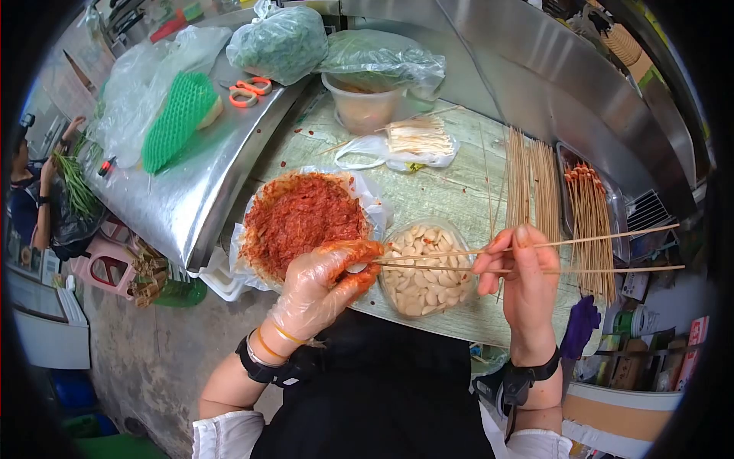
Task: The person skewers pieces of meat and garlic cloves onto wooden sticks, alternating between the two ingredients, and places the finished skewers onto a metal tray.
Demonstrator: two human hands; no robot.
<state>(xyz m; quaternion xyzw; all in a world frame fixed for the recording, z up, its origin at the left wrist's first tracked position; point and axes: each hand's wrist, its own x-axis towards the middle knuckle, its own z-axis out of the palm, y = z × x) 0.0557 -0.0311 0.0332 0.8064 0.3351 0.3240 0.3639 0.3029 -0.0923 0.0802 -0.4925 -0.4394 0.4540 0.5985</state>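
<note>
My left hand [317,287], in a clear plastic glove smeared red, is closed beside a bowl of red chili-coloured mixture [306,218]. A small pale piece [356,268] shows between its thumb and fingers, where the tips of two bamboo skewers [581,240] meet it; how far they go in is hidden. My bare right hand [524,268] pinches both skewers, which spread apart past the fingers to the right. Below the skewers stands a clear tub of pale, flat pieces [424,287].
Bundled bare skewers [531,183] lie at the right, near a metal tray [618,218] with red-tipped skewers [587,222]. Behind are white enoki-like strands [419,138], a plastic tub [359,103], and orange-handled scissors [250,91]. Another person [38,183] handles greens at far left.
</note>
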